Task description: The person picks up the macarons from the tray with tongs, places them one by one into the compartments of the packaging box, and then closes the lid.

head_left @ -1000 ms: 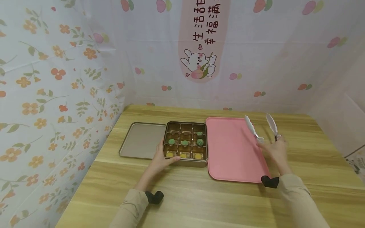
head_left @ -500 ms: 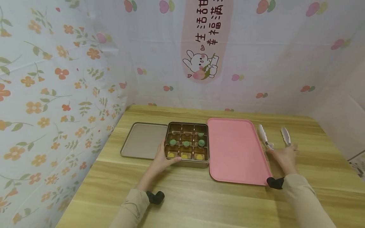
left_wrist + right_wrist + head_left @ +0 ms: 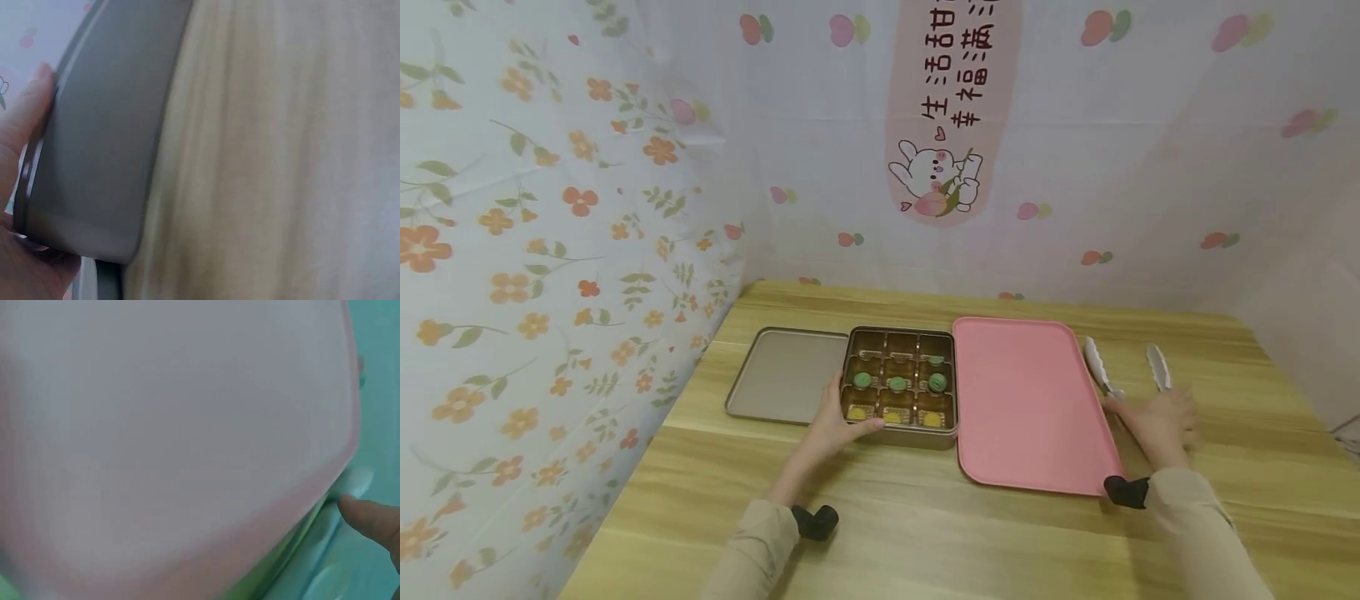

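Observation:
My left hand (image 3: 832,427) holds the near left corner of a brown metal tin (image 3: 942,440), thumb along its front rim and fingers at its left side. A divided golden insert sits in the tin. Round green pieces (image 3: 897,383) lie in its middle row, and yellow pieces (image 3: 892,417) in the front row. Something green also shows in the back right compartment. My right hand (image 3: 1157,427), blurred, is over the handle end of white-tipped tongs (image 3: 1096,367), lying with spread arms right of the pink tray (image 3: 1037,408). In the right wrist view my thumb (image 3: 369,519) touches them.
A flat metal lid (image 3: 790,375) lies left of the tin, against it. The pink tray stands close along the tin's right side. Patterned cloth (image 3: 820,167) hangs behind and to the left of the wooden table (image 3: 910,533).
My right hand has moved right with the tongs, from above the tray's edge down onto the table, and its fingers have loosened. My left hand has stayed at the tin. The head view has shifted slightly.

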### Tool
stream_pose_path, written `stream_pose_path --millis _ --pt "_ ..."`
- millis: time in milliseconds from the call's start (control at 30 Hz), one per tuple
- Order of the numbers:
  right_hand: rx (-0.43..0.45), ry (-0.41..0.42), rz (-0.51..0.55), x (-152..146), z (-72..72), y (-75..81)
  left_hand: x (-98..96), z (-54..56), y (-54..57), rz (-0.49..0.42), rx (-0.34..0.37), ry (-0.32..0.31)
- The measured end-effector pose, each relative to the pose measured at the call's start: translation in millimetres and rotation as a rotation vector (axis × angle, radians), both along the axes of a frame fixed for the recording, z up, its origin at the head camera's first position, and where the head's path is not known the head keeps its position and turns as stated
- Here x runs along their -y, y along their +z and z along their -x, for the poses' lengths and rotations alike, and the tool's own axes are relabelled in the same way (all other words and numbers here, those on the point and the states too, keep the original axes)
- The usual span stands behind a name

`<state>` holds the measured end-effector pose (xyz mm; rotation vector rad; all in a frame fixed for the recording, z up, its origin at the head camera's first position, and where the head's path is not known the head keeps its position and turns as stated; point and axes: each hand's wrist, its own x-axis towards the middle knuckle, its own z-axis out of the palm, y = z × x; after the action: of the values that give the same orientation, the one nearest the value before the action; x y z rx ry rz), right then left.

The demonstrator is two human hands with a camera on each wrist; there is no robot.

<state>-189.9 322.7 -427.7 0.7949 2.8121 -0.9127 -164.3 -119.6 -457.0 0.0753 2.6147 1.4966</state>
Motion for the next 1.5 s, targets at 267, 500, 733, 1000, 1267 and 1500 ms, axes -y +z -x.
stream_pose_path --millis 267,500,733,1000,1267,1500 --pt "-0.105 0.170 -0.074 65 13.9 12.3 7.8 2.6 6.6 0.069 -0.013 -0.009" --pt "-0.181 0.263 -0.029 126 15.2 21.4 20.2 4.2 7.0 0.069 -0.074 -0.048" --pt "-0.228 0.359 0.048 188 16.2 26.3 42.9 1.6 8.4 0.094 -0.104 -0.023" --pt "-0.261 0.430 0.115 238 15.1 29.8 54.2 6.2 8.9 0.086 -0.155 -0.045" --pt "-0.317 0.486 0.177 284 8.2 30.1 73.3 21.1 2.5 0.085 -0.153 0.006" --pt "-0.317 0.603 0.362 338 -6.0 34.4 108.9 27.7 4.9 0.142 -0.180 0.023"
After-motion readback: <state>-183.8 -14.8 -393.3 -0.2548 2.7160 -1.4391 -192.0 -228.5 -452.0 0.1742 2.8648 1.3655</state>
